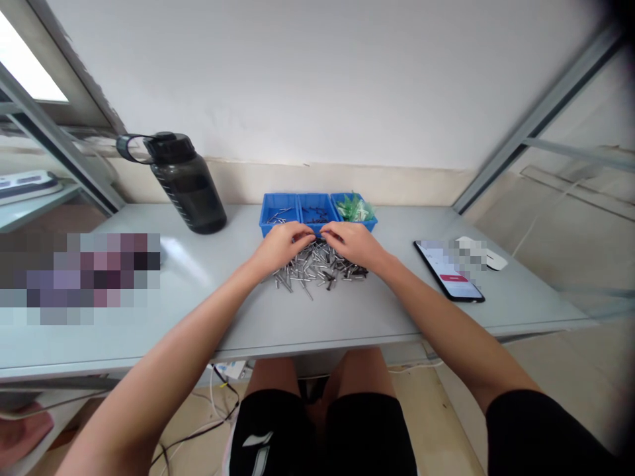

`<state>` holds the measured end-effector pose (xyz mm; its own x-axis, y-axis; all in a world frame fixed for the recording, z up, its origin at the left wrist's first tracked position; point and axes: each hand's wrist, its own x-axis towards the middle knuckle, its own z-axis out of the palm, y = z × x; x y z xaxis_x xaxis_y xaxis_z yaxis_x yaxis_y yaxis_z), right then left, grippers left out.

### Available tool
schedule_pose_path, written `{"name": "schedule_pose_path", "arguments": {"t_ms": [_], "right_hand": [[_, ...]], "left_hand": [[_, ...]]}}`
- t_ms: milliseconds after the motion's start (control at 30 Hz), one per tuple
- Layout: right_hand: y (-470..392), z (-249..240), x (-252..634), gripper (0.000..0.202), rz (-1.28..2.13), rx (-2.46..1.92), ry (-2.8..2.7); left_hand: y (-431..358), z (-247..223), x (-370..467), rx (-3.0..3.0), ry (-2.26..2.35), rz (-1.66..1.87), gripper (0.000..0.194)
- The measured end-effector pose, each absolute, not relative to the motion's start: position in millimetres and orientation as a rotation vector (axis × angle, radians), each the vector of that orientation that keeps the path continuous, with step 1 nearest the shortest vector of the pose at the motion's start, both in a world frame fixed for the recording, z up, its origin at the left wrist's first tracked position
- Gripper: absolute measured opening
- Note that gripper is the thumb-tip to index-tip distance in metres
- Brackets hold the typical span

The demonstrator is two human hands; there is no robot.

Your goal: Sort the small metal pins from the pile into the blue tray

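My left hand (284,246) and my right hand (358,243) are close together over the near side of a pile of small metal fasteners (310,268). Both have thumb and fingers drawn together in a pinch; what lies between the fingertips is too small to make out. The pile mixes silver pin-like pieces, which look like rivets, with dark screws (330,281). Just behind my hands stands a blue divided tray (262,228). Its left compartment holds a few silver pieces, the middle one dark screws (315,215), the right one green and whitish pieces (355,209).
A dark water bottle (191,188) stands at the back left of the grey table (317,324). To the right lie a phone (449,271) and a white mouse (496,260). Metal frame posts rise at both sides, with a wall behind. Cables (218,403) hang below.
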<state>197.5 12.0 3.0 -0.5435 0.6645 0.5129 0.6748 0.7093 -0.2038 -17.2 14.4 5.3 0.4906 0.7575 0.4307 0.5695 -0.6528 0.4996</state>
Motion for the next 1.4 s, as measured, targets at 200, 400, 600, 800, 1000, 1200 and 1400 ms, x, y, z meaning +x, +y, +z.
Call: {"name": "schedule_pose_path", "arguments": {"t_ms": [200,400,600,800,1000,1200,1400], "right_hand": [[10.1,2.2,195.1,0.021,0.007,-1.034,-2.362],[9.5,2.3,193.4,0.020,0.041,-1.034,-2.381],[9.3,2.9,193.0,0.021,0.069,-1.056,-2.377],[9.2,4.8,192.9,0.021,0.053,-1.074,-2.372],[10.8,2.9,195.1,0.021,0.049,-1.080,-2.357],[11.6,2.3,195.3,0.021,0.039,-1.072,-2.373],[10.5,3.8,195.0,0.021,0.056,-1.042,-2.409]], "left_hand": [[11.5,6.4,-20.1,2.682,1.272,0.859,0.024],[11.0,6.0,-20.5,2.723,1.306,0.813,0.026],[11.3,5.6,-20.7,2.716,1.318,0.818,0.025],[11.9,6.4,-19.2,2.634,1.284,0.865,0.023],[12.2,7.9,-19.2,2.598,1.235,0.863,0.016],[11.8,8.0,-18.6,2.593,1.193,0.880,0.018],[10.4,9.0,-16.6,2.474,1.117,0.939,0.017]]}}
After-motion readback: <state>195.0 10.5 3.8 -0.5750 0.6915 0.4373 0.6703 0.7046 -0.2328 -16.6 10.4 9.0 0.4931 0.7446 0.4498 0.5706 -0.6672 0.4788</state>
